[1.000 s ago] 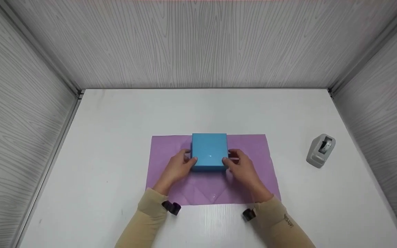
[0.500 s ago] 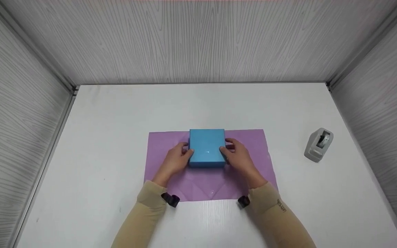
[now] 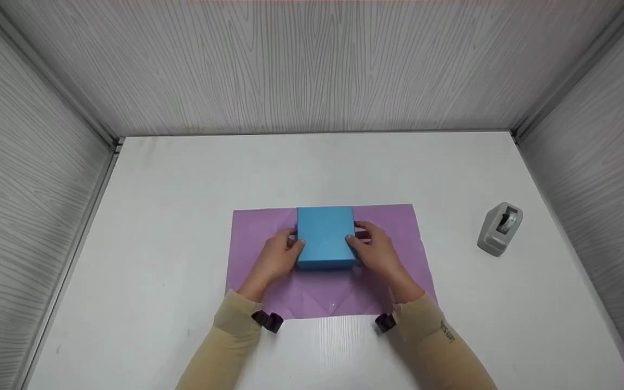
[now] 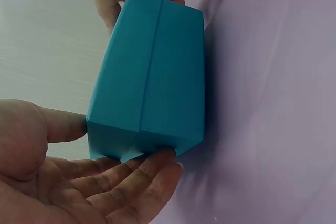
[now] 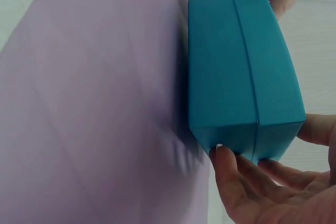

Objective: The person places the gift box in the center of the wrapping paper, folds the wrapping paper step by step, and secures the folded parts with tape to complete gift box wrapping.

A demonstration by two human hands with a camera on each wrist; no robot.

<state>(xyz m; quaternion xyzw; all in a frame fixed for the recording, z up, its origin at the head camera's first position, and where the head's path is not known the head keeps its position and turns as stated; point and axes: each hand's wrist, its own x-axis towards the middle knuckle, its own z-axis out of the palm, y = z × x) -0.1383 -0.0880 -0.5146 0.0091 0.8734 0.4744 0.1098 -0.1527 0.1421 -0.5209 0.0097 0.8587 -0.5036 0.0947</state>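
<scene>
A blue lidded box (image 3: 325,235) is over the middle of a purple sheet (image 3: 393,216), whose surface shows faint creases. My left hand (image 3: 275,257) holds the box's left side, thumb at the top edge and fingers against the side wall. From the opposite side my right hand (image 3: 379,254) grips it in the same way. In the left wrist view, the lid seam runs along the front of the box (image 4: 178,72), and the fingertips (image 4: 163,158) touch its lower end wall. Whether the box's underside touches the sheet cannot be told; shadow lies beside it.
A grey tape dispenser (image 3: 499,230) stands on the white table (image 3: 182,184), off to the right of the sheet. Grey wood-grain panels (image 3: 312,70) enclose the table at the back and both sides.
The head view has shifted slightly. Against the sheet, the box has come a little nearer to me, with both hands keeping their hold on its sides.
</scene>
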